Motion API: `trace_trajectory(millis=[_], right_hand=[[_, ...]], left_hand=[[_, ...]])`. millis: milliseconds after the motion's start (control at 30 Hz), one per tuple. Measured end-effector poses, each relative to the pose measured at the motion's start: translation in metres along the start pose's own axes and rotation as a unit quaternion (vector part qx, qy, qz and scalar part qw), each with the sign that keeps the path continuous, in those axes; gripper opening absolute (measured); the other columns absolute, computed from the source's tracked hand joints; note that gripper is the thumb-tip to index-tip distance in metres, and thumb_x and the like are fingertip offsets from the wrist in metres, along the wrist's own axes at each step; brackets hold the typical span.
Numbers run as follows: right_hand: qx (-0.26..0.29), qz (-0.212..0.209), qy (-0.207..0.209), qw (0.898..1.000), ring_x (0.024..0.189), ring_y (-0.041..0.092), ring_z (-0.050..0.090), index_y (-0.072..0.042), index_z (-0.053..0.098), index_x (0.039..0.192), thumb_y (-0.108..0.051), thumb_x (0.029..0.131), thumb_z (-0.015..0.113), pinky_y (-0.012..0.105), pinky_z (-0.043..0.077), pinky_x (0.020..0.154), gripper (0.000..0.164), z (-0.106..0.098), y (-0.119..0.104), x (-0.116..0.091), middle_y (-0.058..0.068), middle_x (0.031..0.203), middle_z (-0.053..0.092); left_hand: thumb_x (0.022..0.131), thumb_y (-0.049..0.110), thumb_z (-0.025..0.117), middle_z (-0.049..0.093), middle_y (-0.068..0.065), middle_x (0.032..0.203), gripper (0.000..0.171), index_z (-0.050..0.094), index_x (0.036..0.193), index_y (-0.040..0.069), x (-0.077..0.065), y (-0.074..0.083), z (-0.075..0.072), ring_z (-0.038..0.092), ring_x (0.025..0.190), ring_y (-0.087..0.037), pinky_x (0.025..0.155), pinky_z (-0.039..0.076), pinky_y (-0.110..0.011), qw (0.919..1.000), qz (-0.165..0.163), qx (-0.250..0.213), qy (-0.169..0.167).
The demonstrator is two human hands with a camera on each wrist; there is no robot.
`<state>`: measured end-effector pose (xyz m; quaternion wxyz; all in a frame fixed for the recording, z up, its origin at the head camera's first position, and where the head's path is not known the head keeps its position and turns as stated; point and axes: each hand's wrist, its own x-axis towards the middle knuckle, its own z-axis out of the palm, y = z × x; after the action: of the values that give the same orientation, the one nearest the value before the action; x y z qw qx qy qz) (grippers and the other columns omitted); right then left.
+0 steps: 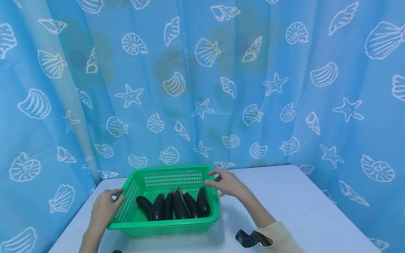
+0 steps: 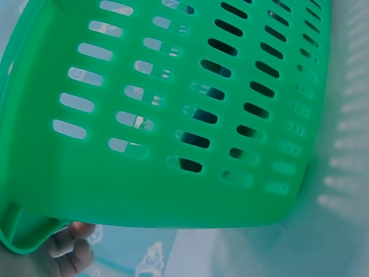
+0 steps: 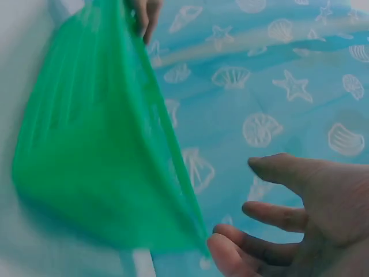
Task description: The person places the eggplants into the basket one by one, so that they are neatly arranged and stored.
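Note:
A green plastic basket [image 1: 167, 223] with slotted walls holds several dark eggplants [image 1: 180, 205] lying side by side. My left hand [image 1: 105, 205] grips the basket's left rim; in the left wrist view, its fingers [image 2: 74, 254] curl beside the rim, and the basket's slotted wall [image 2: 144, 190] fills most of the picture. At the right end, my right hand [image 1: 230, 183] is beside the rim with its thumb and fingers spread. In the right wrist view, this hand [image 3: 288, 213] shows a gap between most of its fingers and the blurred, tilted basket [image 3: 86, 167].
The basket is over a white-covered table [image 1: 269, 189], whose surface extends to the right. Behind and on both sides hangs a blue curtain [image 1: 202, 105] with white shell and starfish prints. A small dark object [image 1: 117, 251] shows at the bottom edge. A black device [image 1: 250, 239] sits on the right wrist.

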<state>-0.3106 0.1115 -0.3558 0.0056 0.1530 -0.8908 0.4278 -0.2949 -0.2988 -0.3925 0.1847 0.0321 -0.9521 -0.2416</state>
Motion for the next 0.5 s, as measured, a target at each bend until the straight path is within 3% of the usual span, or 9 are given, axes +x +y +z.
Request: trace_trajectory(millis=[167, 333, 500], right_hand=[[-0.11, 0.009, 0.071, 0.991, 0.101, 0.026, 0.067, -0.014, 0.06, 0.132, -0.05, 0.09, 0.064, 0.041, 0.057, 0.075, 0.055, -0.021, 0.028, -0.013, 0.013, 0.114, 0.069], [-0.22, 0.011, 0.11, 0.969, 0.125, 0.04, 0.054, -0.012, 0.055, 0.138, -0.061, 0.089, 0.057, 0.059, 0.046, 0.096, 0.07, -0.04, 0.064, -0.034, 0.019, 0.134, 0.059], [-0.293, 0.0, 0.143, 0.945, 0.135, 0.048, 0.04, -0.011, 0.049, 0.144, -0.068, 0.088, 0.051, 0.071, 0.031, 0.102, 0.079, -0.054, 0.097, -0.05, 0.024, 0.145, 0.049]], left_hand=[[0.092, 0.022, 0.059, 0.061, -0.031, 0.116, 0.039, 0.066, 0.122, -0.002, -0.003, 0.002, -0.003, 0.06, 0.101, -0.044, 0.082, 0.049, -0.057, 0.9995, 0.008, 0.03, -0.003], [0.097, 0.037, 0.056, 0.053, -0.036, 0.129, 0.053, 0.057, 0.132, -0.003, -0.005, 0.006, -0.007, 0.051, 0.118, -0.054, 0.093, 0.042, -0.067, 0.9985, 0.038, 0.037, -0.016], [0.098, 0.051, 0.047, 0.046, -0.038, 0.138, 0.068, 0.047, 0.143, 0.0, -0.01, 0.011, -0.014, 0.044, 0.123, -0.059, 0.089, 0.041, -0.071, 0.9903, 0.097, 0.088, -0.048]])
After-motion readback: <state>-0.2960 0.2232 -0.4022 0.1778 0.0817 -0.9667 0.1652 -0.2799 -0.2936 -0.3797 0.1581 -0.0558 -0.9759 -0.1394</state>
